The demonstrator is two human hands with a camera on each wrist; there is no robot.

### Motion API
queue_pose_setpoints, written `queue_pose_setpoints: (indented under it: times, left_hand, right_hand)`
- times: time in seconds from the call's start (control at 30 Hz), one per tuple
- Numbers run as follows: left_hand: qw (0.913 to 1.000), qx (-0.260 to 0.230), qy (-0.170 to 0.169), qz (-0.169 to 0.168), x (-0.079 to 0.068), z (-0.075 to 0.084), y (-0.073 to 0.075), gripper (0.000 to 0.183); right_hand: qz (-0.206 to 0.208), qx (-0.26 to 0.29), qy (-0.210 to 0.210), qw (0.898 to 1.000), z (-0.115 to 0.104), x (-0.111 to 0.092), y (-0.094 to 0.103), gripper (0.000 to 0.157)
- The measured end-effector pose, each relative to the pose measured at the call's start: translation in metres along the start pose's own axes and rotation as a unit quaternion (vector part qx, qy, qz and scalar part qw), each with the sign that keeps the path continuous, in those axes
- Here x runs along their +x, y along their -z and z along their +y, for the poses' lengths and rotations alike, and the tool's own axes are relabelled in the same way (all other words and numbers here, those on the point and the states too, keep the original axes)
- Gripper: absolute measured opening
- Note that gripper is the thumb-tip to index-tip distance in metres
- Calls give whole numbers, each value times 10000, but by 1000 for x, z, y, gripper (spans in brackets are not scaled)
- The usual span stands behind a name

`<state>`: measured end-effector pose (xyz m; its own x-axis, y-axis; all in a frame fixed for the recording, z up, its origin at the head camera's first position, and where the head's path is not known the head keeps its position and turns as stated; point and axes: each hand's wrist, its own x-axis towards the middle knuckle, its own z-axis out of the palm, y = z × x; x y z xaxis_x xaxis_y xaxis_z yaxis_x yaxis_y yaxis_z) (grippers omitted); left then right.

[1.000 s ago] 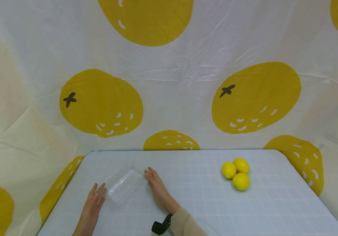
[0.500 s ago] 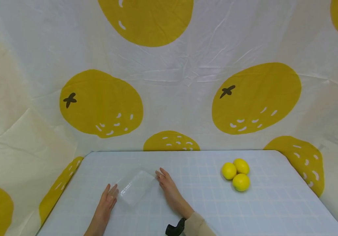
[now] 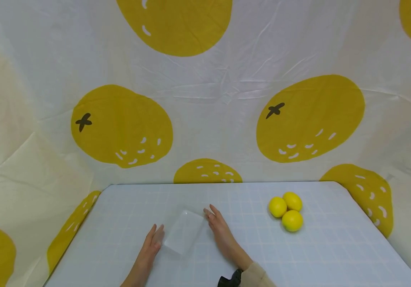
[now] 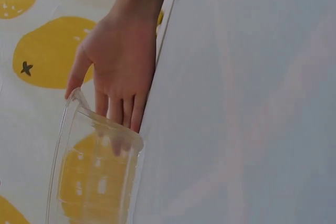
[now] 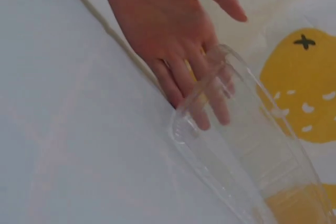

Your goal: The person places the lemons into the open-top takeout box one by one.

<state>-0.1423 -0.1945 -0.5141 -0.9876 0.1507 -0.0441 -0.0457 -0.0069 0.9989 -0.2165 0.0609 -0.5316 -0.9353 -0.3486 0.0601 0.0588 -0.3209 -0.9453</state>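
Note:
A clear plastic container (image 3: 183, 232) sits on the table between both hands, turned at an angle. At its left end is my left hand (image 3: 150, 244), fingers extended. In the left wrist view the thumb of this left hand (image 4: 123, 59) meets a corner of the container's rim (image 4: 107, 120), and the fingertips show through the clear wall. My right hand (image 3: 223, 235) is at the container's far right corner. The right wrist view shows this right hand (image 5: 173, 30) with straight fingers against the container's end wall (image 5: 202, 90) and the thumb held away.
Three yellow lemons (image 3: 287, 211) lie grouped on the right part of the table. A pale checked cloth (image 3: 320, 255) covers the table. Behind it hangs a curtain (image 3: 212, 131) printed with big yellow fruit.
Both hands and the container between them have moved to the right across the table, and the container has turned somewhat. The lemons have stayed in place.

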Motion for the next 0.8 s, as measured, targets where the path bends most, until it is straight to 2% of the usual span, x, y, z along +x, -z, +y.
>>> queue_pose_setpoints:
  times: [0.17,0.27,0.47,0.57,0.8]
  left_hand:
    - [9990,-73,-295,-323,4,-8,-21,73]
    - [9964,-265,-451,-661,5,-13,-30,74]
    - [9897,-122,-472,-1348,4,-18,-44,74]
    - [9878,-19,-471,-1485,5,-18,-53,75]
    - [9837,-192,-485,-1723,8,-22,-77,76]
  right_hand:
    - [189,-118,-46,9997,-2,-8,8,68]
    - [278,-151,66,9995,-4,-12,14,68]
    - [213,-652,219,9974,-6,-18,28,69]
    - [215,-887,284,9954,-11,-23,34,69]
    - [506,-1114,208,9923,-18,-29,47,66]
